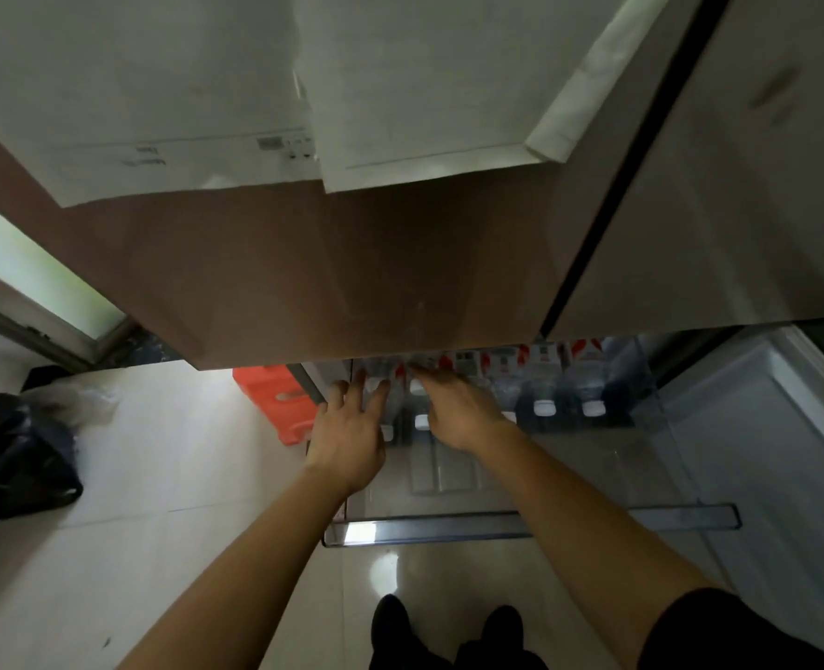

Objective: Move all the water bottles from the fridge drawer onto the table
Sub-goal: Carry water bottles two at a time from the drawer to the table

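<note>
The clear fridge drawer (536, 522) is pulled out below the brown fridge door. Several water bottles (545, 389) with white caps and red-and-white labels lie in a row at its back, caps toward me. My left hand (349, 440) hovers with fingers spread over the leftmost bottle (390, 408). My right hand (453, 411) lies flat on the bottle beside it, fingers pointing into the fridge. Neither hand is closed around a bottle. The table is out of view.
The brown fridge door (352, 268) overhangs the drawer's back. An orange plastic stool (279, 398) stands left of the drawer. A dark bag (13, 456) lies on the floor at far left. A white freezer door (763, 427) stands open at right. My feet are below the drawer front.
</note>
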`<state>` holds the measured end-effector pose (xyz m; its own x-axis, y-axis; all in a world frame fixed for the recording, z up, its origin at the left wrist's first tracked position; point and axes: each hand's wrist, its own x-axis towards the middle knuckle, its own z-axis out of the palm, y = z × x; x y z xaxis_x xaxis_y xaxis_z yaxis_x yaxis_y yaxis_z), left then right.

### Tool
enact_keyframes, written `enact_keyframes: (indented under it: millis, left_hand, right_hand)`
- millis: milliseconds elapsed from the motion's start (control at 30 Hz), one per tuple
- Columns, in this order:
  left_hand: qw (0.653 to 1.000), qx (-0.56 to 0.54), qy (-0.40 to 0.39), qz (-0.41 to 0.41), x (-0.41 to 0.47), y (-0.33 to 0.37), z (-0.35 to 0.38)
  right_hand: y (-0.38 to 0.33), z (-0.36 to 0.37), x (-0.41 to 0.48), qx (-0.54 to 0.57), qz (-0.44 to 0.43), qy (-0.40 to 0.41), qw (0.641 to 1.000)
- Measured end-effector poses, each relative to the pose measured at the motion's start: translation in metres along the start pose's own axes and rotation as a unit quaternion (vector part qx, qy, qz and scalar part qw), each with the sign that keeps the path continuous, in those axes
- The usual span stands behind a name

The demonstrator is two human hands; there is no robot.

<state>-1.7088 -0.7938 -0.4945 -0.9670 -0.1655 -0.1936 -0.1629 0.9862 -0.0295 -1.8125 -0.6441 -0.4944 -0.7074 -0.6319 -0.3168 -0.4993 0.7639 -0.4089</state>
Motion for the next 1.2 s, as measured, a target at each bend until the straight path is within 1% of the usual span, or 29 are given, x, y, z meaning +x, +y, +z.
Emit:
enact_keyframes:
  millis: [100, 200, 267, 400, 500, 567, 633, 800, 867, 933, 1000, 1067, 1133, 1200]
  left_hand:
    - [1.000, 0.029, -0.008, 0.007, 0.012, -0.003, -0.002]
    - [0.999, 0.044, -0.013, 0.000, 0.024, -0.003, -0.004]
    - [0.998, 0.061, -0.020, 0.002, 0.030, -0.001, -0.007]
    - [0.995, 0.094, -0.027, 0.020, 0.037, 0.008, -0.008]
    - [0.996, 0.082, -0.044, 0.000, 0.035, 0.017, -0.005]
    - [0.997, 0.062, -0.042, -0.010, 0.032, 0.019, -0.004]
    - [0.998, 0.044, -0.037, -0.001, 0.021, 0.018, -0.003]
    - [0.999, 0.020, 0.035, 0.015, -0.024, 0.021, 0.002]
    - [0.996, 0.014, 0.086, 0.016, -0.033, 0.021, -0.001]
    - [0.990, -0.008, 0.140, 0.024, -0.039, 0.019, -0.010]
    - [0.979, -0.048, 0.194, 0.044, -0.043, 0.020, -0.021]
    - [0.965, -0.095, 0.240, 0.047, -0.048, 0.023, -0.034]
    - [0.952, -0.158, 0.262, 0.016, -0.050, 0.026, -0.056]
    - [0.941, -0.219, 0.258, -0.002, -0.049, 0.027, -0.079]
  right_hand:
    - [-0.003, 0.011, -0.004, 0.032, 0.006, -0.004, 0.999]
    - [0.002, 0.016, -0.010, 0.062, 0.023, 0.041, 0.997]
    - [0.010, 0.019, -0.017, 0.072, 0.035, 0.055, 0.995]
    - [0.028, 0.024, -0.035, 0.080, 0.049, 0.032, 0.995]
    - [0.028, 0.022, -0.040, 0.081, 0.035, 0.013, 0.996]
    - [0.022, 0.020, -0.040, 0.079, 0.041, 0.001, 0.996]
    - [0.018, 0.020, -0.040, 0.089, 0.054, 0.017, 0.994]
    - [0.017, 0.020, -0.057, 0.043, 0.047, 0.075, 0.995]
    - [0.016, 0.017, -0.067, 0.041, 0.031, 0.101, 0.994]
    - [0.011, 0.010, -0.076, 0.063, 0.019, 0.133, 0.989]
    - [0.004, -0.003, -0.084, 0.101, 0.027, 0.179, 0.978]
    - [-0.002, -0.020, -0.091, 0.138, 0.040, 0.246, 0.959]
    - [-0.007, -0.042, -0.099, 0.161, 0.062, 0.291, 0.941]
    - [-0.009, -0.061, -0.107, 0.150, 0.076, 0.310, 0.936]
